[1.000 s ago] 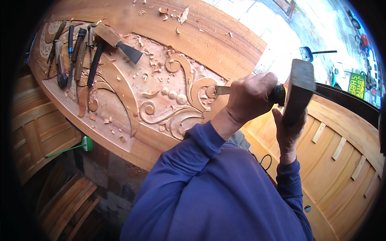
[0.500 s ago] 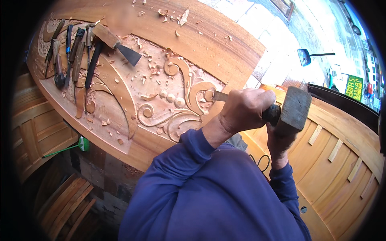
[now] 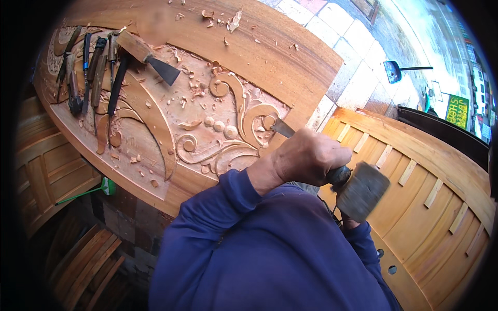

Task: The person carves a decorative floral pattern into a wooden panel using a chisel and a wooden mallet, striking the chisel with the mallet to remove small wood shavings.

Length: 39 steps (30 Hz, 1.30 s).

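Note:
My left hand point(image 3: 306, 158) is closed around a chisel point(image 3: 280, 128), whose blade tip rests at a round scroll in the carved wooden panel point(image 3: 192, 153). Behind the chisel's dark handle end is a worn, blocky mallet point(image 3: 363, 189), slightly blurred, at or against it. My right hand point(image 3: 351, 223) grips the mallet from below, mostly hidden by the head. Pale shavings lie among the relief. A wide scraper point(image 3: 163, 70) with a wooden handle and several carving tools point(image 3: 91, 72) are laid out on the panel's left end.
At right leans a wooden door panel point(image 3: 415, 217) with small battens. Other panels point(image 3: 46, 166) and a green broom point(image 3: 108, 186) are at lower left. Beyond the workpiece lie a tiled floor point(image 3: 353, 78), a mirror on a stalk point(image 3: 393, 71) and a green sign point(image 3: 457, 111).
Both hands have come down toward my body and a little left. The chisel's handle end is lower, tilting it more, and the mallet has dropped with it. The tip stays at the scroll.

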Tool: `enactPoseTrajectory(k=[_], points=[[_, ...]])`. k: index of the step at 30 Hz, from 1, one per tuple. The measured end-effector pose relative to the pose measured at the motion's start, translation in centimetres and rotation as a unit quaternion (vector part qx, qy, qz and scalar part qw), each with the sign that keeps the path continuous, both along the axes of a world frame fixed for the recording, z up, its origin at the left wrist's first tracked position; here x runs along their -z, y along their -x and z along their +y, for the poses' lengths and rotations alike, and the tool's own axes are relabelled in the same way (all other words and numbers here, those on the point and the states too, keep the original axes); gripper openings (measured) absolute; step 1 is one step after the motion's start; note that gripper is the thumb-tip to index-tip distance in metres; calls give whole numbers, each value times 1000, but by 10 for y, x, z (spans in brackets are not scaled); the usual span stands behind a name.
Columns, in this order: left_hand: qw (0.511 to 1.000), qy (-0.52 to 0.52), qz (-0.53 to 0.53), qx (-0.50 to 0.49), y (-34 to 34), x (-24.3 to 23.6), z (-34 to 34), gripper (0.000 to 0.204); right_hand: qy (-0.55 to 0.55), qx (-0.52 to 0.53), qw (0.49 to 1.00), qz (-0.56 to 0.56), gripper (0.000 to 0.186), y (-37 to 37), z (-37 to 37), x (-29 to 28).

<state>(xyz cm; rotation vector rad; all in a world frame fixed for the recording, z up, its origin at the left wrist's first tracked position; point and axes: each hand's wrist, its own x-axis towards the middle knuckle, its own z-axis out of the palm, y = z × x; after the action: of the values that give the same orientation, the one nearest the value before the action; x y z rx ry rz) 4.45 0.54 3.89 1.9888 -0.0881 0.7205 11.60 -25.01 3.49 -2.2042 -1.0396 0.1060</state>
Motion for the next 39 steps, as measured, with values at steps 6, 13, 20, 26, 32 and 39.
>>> enactPoseTrajectory(k=[6, 13, 20, 26, 32, 39], points=[[995, 21, 2, 98, 11, 2, 9, 20, -108, 8, 993, 50, 72, 11, 2, -5], [984, -149, -41, 84, 31, -4, 23, 16, -100, -4, 993, 68, 78, 23, -12, 10], [988, -134, -14, -80, 25, -6, -18, 11, -64, 139, 984, 96, 56, 30, -19, 22], [987, -106, -10, -122, -19, 7, -23, 13, 63, 82, 985, -140, 71, 14, -3, -3], [988, -54, -22, -143, -30, 11, -11, 15, 45, 84, 986, -135, 90, 5, -2, -8], [980, 16, -61, -190, -31, 2, 0, 16, -95, 66, 991, -64, 89, -4, 31, -22]])
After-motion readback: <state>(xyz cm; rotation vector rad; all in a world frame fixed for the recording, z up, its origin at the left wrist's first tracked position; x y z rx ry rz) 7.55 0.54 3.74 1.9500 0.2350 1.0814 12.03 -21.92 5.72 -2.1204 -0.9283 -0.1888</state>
